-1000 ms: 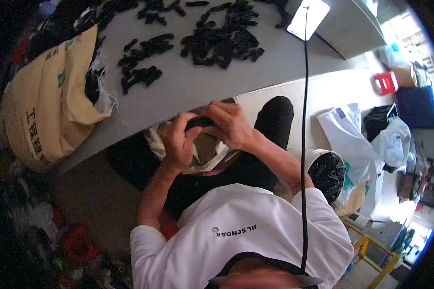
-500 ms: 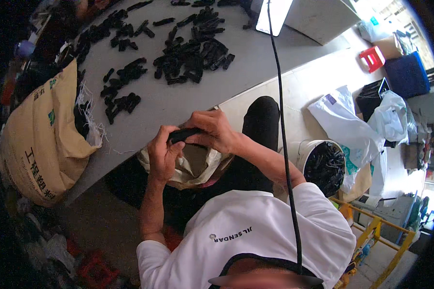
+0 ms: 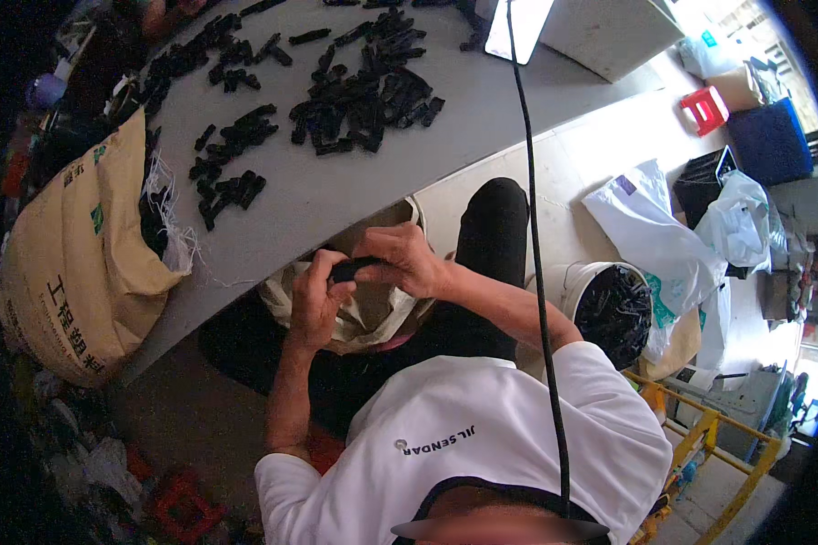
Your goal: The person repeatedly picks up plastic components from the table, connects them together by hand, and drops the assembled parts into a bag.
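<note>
Currently: left hand (image 3: 314,304) and right hand (image 3: 400,259) jointly grip one black plastic part (image 3: 350,269), apparently mid-fitting. Below grip, open sack (image 3: 373,313); beyond it, tabletop (image 3: 482,109) with loose black parts (image 3: 364,100).

the small part (image 3: 353,267) is black, as are the loose pieces (image 3: 364,100) heaped on the pale grey surface (image 3: 336,195). the sack (image 3: 82,263) is tan with dark and green print. the shirt (image 3: 482,436) is white, the trousers (image 3: 493,227) black, the stool (image 3: 704,109) red, the bin (image 3: 771,141) blue.

Small black plastic part (image 3: 350,269), lying level, pinched at both ends
</note>
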Motion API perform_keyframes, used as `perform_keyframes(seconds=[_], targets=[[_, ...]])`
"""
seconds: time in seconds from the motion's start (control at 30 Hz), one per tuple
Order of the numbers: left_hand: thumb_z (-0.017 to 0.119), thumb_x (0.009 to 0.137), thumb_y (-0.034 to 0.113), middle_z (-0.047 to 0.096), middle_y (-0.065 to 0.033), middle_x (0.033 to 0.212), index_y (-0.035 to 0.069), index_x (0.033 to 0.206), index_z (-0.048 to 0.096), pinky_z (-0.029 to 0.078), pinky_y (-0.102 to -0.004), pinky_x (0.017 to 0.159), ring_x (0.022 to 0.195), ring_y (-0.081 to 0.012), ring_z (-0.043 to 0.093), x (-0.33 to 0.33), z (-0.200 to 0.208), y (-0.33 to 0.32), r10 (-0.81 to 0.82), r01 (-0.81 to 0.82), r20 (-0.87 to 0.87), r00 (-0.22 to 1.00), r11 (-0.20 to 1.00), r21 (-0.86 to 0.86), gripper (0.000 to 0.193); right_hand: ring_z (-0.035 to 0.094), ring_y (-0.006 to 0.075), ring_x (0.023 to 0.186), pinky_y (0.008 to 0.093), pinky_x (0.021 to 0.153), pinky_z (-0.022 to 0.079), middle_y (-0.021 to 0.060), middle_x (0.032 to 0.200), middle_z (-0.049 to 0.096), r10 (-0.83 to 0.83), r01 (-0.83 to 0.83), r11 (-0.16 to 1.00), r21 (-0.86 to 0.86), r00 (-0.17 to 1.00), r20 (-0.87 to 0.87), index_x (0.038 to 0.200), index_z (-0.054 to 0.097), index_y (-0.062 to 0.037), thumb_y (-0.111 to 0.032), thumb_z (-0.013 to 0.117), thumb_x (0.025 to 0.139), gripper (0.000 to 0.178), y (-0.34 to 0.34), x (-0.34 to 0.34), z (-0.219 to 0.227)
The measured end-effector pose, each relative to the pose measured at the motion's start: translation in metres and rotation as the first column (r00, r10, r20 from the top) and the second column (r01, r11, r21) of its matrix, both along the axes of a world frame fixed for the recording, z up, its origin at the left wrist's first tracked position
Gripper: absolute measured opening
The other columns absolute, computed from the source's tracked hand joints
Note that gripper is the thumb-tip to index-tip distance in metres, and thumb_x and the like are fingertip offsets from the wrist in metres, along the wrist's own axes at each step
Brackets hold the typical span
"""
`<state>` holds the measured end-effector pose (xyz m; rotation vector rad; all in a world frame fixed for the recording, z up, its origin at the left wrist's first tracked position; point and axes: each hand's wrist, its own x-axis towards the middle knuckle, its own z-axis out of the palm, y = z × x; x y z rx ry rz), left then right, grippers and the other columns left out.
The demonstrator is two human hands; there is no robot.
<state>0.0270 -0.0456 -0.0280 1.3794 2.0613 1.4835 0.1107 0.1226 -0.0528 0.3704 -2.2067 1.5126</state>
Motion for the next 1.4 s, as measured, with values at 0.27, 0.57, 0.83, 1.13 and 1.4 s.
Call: perform_keyframes(seconds=[0.27,0.57,0.83,1.13,1.4], targets=[[0.057,0.089,0.02,0.048,0.0021,0.059,0.001,0.096,0.056,0.034,-0.0217,0.043,0.047,-0.005,0.041,0.006,-0.002,-0.013,0.206,-0.208,0.434,0.877,0.977,-0.044,0.02,0.058,0.0319,0.074,0.0378,0.061,0.047,0.0144,0.089,0.055,-0.085,0.091,0.982,0.165,0.995,-0.044,0.098,0.058,-0.0005,-0.014,0.068,0.075,0.029,-0.013,-0.002,0.013],[0.063,0.082,0.003,0.059,-0.0059,0.075,0.002,0.101,0.054,0.047,-0.0268,0.052,0.061,-0.0086,0.057,0.011,0.016,0.008,0.128,-0.111,0.397,0.909,0.992,-0.065,0.022,0.058,0.0323,0.068,0.0351,0.058,0.046,0.0147,0.078,0.057,-0.133,0.141,0.982,0.124,0.989,-0.071,0.097,0.06,0.0017,-0.011,0.067,0.074,0.027,0.003,0.002,0.029],[0.069,0.075,0.004,0.063,-0.014,0.082,0.003,0.099,0.054,0.052,-0.0345,0.064,0.079,-0.0279,0.065,0.009,0.021,0.002,0.156,-0.17,-0.353,0.923,0.985,-0.011,0.028,0.061,0.0315,0.068,0.0311,0.061,0.049,0.0132,0.083,0.061,-0.162,0.267,0.883,0.387,0.945,-0.284,0.094,0.06,0.0019,-0.013,0.067,0.076,0.025,0.0,0.007,0.025],[0.063,0.08,0.003,0.061,-0.0098,0.082,0.001,0.098,0.053,0.05,-0.0266,0.058,0.065,-0.0141,0.063,0.016,0.031,-0.002,0.196,-0.194,0.008,0.98,0.972,-0.136,0.02,0.062,0.0145,0.075,0.0255,0.065,0.05,0.0111,0.09,0.061,-0.077,0.085,0.994,-0.072,0.991,0.109,0.104,0.058,0.0048,-0.005,0.064,0.081,0.026,-0.003,0.015,0.035],[0.064,0.081,0.009,0.058,-0.0109,0.091,0.002,0.105,0.049,0.049,-0.0313,0.074,0.085,-0.0203,0.061,0.023,0.031,0.0,0.123,-0.127,0.457,0.881,0.992,-0.021,0.029,0.06,0.0112,0.076,0.0218,0.068,0.049,0.007,0.096,0.058,-0.094,0.104,0.982,-0.161,0.993,0.071,0.102,0.057,0.0046,0.008,0.065,0.075,0.028,-0.008,0.013,0.029]])
